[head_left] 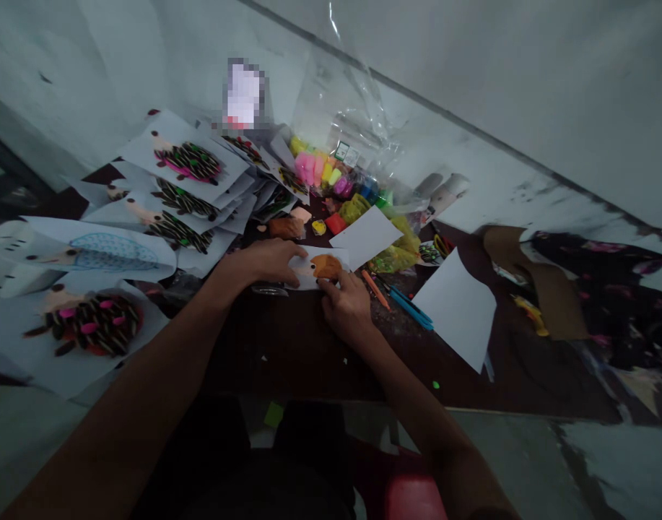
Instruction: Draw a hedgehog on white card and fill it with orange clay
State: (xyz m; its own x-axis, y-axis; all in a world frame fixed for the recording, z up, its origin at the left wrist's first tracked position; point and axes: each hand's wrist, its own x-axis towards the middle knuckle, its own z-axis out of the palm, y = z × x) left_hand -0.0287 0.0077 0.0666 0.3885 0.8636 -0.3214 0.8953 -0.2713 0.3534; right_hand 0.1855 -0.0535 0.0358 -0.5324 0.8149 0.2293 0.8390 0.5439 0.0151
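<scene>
A small white paper (338,256) lies on the dark table in front of me. On it sits an orange-brown clay shape (326,266) with a pale pointed end and small dark dots, like a hedgehog. My left hand (271,261) rests at the paper's left edge, thumb and fingers apart. My right hand (349,300) has its fingers bent and drawn together, the tips pressing on the lower right edge of the clay shape. What lies under those fingertips is hidden. A brown lump of clay (287,227) lies just behind my left hand.
Papers with seed-covered hedgehogs (193,162) pile up at the left. A clear bag of coloured clay (331,170) stands against the wall. To the right lie an orange pen (375,290), a blue tool (411,307), a white sheet (460,310) and dark floral cloth (606,289).
</scene>
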